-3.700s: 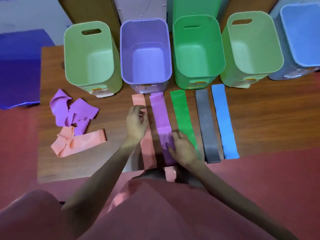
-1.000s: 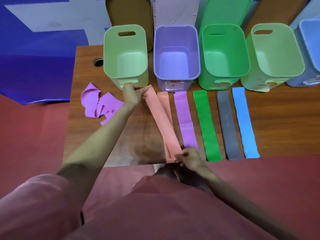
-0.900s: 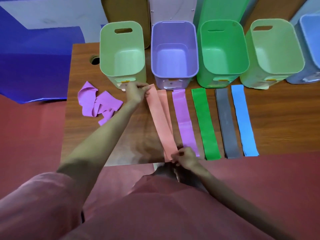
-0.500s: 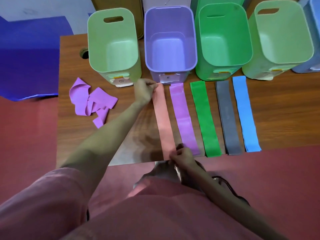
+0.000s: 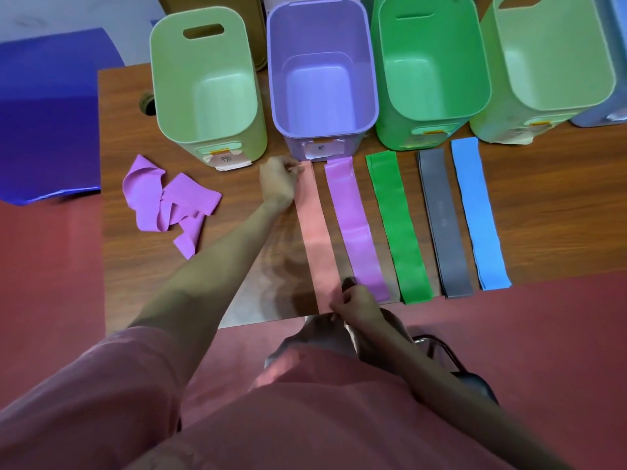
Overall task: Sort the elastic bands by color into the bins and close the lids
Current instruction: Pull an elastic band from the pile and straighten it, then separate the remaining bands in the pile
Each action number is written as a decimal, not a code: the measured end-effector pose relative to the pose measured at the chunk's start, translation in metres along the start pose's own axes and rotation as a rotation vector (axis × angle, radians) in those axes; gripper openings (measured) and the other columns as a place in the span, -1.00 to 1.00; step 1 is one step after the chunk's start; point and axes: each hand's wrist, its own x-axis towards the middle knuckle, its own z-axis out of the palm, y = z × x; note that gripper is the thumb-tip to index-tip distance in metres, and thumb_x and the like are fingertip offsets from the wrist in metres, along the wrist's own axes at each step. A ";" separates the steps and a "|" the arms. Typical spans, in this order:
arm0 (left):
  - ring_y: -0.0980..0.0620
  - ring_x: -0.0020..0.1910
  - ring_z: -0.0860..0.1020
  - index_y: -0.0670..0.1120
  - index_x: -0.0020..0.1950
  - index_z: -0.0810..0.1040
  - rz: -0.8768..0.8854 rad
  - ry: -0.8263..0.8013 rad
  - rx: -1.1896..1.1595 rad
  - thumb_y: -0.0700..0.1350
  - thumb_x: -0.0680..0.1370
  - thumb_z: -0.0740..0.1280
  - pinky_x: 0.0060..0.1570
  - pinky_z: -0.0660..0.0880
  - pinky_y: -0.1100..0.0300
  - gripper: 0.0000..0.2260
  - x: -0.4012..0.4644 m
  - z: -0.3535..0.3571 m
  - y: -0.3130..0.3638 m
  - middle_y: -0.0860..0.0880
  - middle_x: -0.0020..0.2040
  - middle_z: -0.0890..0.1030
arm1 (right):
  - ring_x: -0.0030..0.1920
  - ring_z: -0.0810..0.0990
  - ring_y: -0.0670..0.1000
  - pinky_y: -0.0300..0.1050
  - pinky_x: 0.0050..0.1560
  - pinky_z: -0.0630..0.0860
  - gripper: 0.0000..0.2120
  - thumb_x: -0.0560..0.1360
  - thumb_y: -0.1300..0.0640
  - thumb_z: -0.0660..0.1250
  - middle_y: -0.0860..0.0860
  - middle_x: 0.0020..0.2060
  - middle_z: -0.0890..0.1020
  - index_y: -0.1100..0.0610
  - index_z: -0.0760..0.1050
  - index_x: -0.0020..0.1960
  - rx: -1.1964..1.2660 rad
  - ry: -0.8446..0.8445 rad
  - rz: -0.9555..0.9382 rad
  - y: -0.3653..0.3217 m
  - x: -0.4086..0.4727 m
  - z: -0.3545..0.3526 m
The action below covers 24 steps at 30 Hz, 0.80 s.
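A salmon-pink band (image 5: pixel 314 232) lies stretched flat on the wooden table (image 5: pixel 125 259). My left hand (image 5: pixel 279 183) pinches its far end and my right hand (image 5: pixel 356 305) pinches its near end at the table's front edge. Beside it lie a purple band (image 5: pixel 356 228), a green band (image 5: pixel 395 228), a grey band (image 5: pixel 442 222) and a blue band (image 5: pixel 476 212), all flat and parallel. A crumpled purple band (image 5: pixel 166 201) sits to the left. Behind them stand open bins: light green (image 5: pixel 203 83), purple (image 5: pixel 322 72), green (image 5: pixel 427 69), another light green (image 5: pixel 549 56).
A blue bin (image 5: pixel 607 113) shows partly at the far right edge. Blue sheeting (image 5: pixel 44 123) covers the floor left of the table, over a red floor. A dark chair (image 5: pixel 451 364) is beneath me. Upright lids stand behind the bins.
The pink band, held slanted a second ago, now lies straight on top of the first pink band, parallel to the purple one. Both hands have kept pinching its ends.
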 end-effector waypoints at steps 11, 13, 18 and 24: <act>-0.02 -0.13 0.59 -0.10 0.01 0.65 0.116 -0.025 0.125 -0.20 0.41 0.37 -0.10 0.43 0.25 -0.80 -0.006 -0.009 -0.009 -0.08 -0.04 0.64 | 0.04 0.62 0.16 -0.06 -0.09 0.47 -0.74 0.52 0.09 0.18 0.12 0.01 0.62 0.13 0.40 0.17 -0.449 0.079 -0.100 -0.023 -0.013 -0.001; 0.01 -0.12 0.53 -0.13 0.06 0.63 0.154 -0.022 0.157 -0.22 0.43 0.36 -0.09 0.38 0.31 -0.79 -0.011 -0.015 -0.008 -0.12 0.02 0.58 | 0.04 0.62 0.15 -0.04 -0.04 0.49 -0.76 0.56 0.11 0.12 0.12 0.02 0.63 0.12 0.41 0.17 -0.554 0.113 -0.119 -0.029 -0.017 -0.003; 0.18 -0.27 0.40 -0.17 0.04 0.61 0.180 0.028 0.113 -0.25 0.46 0.37 -0.19 0.24 0.60 -0.82 -0.037 -0.040 -0.007 -0.16 0.00 0.56 | 0.12 0.60 0.13 -0.02 0.06 0.51 -0.75 0.56 0.15 0.17 0.08 0.09 0.63 0.13 0.50 0.19 -0.734 0.160 -0.114 -0.045 -0.026 -0.018; -0.09 -0.13 0.56 -0.18 0.07 0.59 0.163 0.116 0.131 -0.29 0.47 0.33 -0.04 0.52 0.08 -0.81 -0.072 -0.090 -0.050 -0.17 0.03 0.51 | 0.13 0.52 0.20 0.04 0.01 0.45 -0.73 0.56 0.09 0.16 0.18 0.08 0.56 0.22 0.40 0.18 -0.675 0.042 -0.457 -0.070 -0.016 -0.019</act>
